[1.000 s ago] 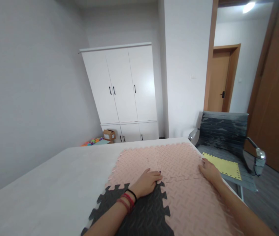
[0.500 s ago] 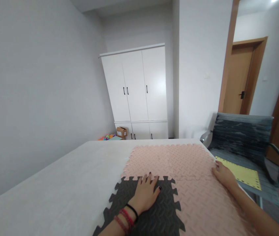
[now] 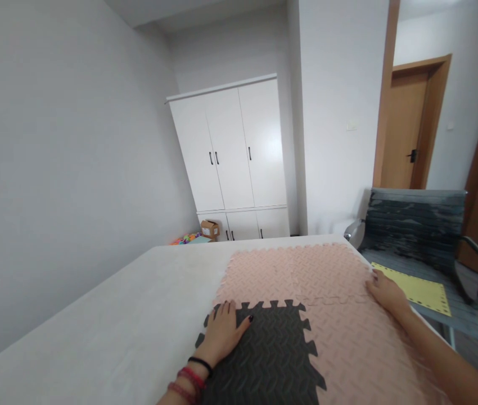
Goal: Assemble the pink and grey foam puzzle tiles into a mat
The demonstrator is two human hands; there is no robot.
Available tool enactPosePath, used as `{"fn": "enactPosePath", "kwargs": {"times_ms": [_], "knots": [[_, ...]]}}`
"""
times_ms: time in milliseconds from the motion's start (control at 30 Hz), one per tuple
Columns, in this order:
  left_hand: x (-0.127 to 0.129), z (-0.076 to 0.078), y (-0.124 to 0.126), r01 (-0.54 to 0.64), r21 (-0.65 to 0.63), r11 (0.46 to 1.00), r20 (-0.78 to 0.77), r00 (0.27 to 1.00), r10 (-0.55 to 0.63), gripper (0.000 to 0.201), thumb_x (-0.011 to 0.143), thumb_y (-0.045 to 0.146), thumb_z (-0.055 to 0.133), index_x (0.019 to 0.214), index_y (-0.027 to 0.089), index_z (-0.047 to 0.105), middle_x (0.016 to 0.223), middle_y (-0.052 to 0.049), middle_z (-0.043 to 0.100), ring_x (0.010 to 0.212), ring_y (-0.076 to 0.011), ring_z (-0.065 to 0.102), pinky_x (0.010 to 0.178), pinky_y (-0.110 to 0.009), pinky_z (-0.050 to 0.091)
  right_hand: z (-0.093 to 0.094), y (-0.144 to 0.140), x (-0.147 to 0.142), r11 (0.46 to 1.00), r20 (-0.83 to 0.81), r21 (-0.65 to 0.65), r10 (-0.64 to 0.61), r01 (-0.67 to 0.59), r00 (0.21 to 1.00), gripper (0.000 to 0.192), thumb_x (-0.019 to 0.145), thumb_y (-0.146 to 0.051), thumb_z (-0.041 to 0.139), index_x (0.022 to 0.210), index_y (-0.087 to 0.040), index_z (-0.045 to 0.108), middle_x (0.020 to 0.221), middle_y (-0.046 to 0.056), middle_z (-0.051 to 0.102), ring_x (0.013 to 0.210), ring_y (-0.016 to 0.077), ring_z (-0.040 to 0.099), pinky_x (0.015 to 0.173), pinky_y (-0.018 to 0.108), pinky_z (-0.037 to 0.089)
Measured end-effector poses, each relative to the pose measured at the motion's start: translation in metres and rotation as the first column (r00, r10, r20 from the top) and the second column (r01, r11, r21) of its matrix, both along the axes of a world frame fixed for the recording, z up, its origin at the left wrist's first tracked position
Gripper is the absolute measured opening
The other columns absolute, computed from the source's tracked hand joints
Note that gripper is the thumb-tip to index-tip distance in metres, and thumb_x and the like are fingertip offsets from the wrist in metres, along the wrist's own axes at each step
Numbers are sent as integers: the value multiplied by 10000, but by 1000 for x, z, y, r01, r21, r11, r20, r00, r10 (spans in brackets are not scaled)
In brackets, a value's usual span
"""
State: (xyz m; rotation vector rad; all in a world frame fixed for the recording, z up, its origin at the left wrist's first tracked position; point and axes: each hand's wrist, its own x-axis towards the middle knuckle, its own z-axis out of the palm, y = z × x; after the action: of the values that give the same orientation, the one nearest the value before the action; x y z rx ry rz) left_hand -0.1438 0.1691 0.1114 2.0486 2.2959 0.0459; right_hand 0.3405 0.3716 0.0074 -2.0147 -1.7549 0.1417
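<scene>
My left hand (image 3: 221,334) has slid leftward over the dark grey square of ridged foam matting with toothed edges (image 3: 270,349). Half a second ago it lay near the middle of that tile's far side, and a second ago its fingers reached the far right corner; now they rest at the far left corner. More of the dark surface and of its far row of teeth shows than before. My right hand (image 3: 386,289) stays at the right border of the joined pale pink ridged foam tiles (image 3: 260,275).

The dark tile lies beneath my left palm and runs out to the right of it and back toward me. The fingers there are flat and slightly apart, the thumb spread wide to the right, gripping nothing. At the tile's far side and right side, its teeth meet the pink foam; I cannot tell whether they are seated in it or lie on top. Its left side borders the bare white worktop (image 3: 116,332). My right fingers bend at the pink border, and I cannot tell whether they pinch it. Just beyond them, a yellow sheet with dark-spotted edges (image 3: 416,289) lies on the grey-black chair with metal arms (image 3: 416,225).
</scene>
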Motion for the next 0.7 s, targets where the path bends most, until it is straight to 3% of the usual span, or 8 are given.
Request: {"fn": "enactPosePath", "kwargs": {"times_ms": [200,300,400,467,533,633,700], "knots": [[-7,-14,-5,6,41,999,-6,1000,-5,835,832,623,287,1382,-3,333,1461,-200,340,1366,-302,294,1128,-410,224,13,-11,-8,1000,-18,-9,-29,29,999,574,819,-374,422,1321,-95,412,1129,179,634,1071,289,588,883,398,433],[-15,-10,-1,4,63,998,12,1000,-4,759,846,590,293,1370,46,369,1435,-175,398,1328,-293,364,1095,-431,286,18,-15,-10,999,-22,0,-39,39,999,561,818,-364,435,1308,-92,434,1120,186,639,1058,287,593,877,387,436],[-15,-2,5,5,68,998,36,999,-8,729,854,549,310,1353,23,380,1387,-200,452,1282,-302,427,1061,-455,333,19,-17,-10,1000,-10,-8,-26,26,1000,570,828,-377,417,1320,-88,414,1146,191,625,1073,291,583,883,391,435],[-3,1,9,50,72,996,51,997,-54,721,862,522,315,1363,6,359,1395,-212,437,1293,-303,412,1076,-461,312,17,-16,-10,999,4,-25,-20,20,1000,580,836,-387,397,1330,-82,391,1154,192,618,1084,296,577,890,401,432],[22,1,9,157,70,985,70,984,-162,674,875,504,310,1383,63,355,1438,-162,399,1332,-266,364,1110,-428,271,16,-15,-10,999,19,-38,-25,26,1000,582,840,-392,385,1332,-81,381,1151,191,617,1084,298,576,894,408,430],[67,-3,8,355,61,933,101,928,-359,583,898,504,284,1383,195,382,1463,-46,389,1357,-182,322,1141,-353,219,17,-15,-10,999,30,-32,-31,32,999,569,848,-393,370,1330,-91,385,1158,189,611,1078,293,579,898,408,427],[89,-4,8,416,73,906,107,900,-422,571,905,503,271,1369,195,399,1447,-53,414,1349,-186,333,1141,-364,215,18,-17,-11,999,30,-20,-33,34,999,564,849,-388,368,1328,-90,387,1159,190,610,1075,294,578,900,405,425]]}}
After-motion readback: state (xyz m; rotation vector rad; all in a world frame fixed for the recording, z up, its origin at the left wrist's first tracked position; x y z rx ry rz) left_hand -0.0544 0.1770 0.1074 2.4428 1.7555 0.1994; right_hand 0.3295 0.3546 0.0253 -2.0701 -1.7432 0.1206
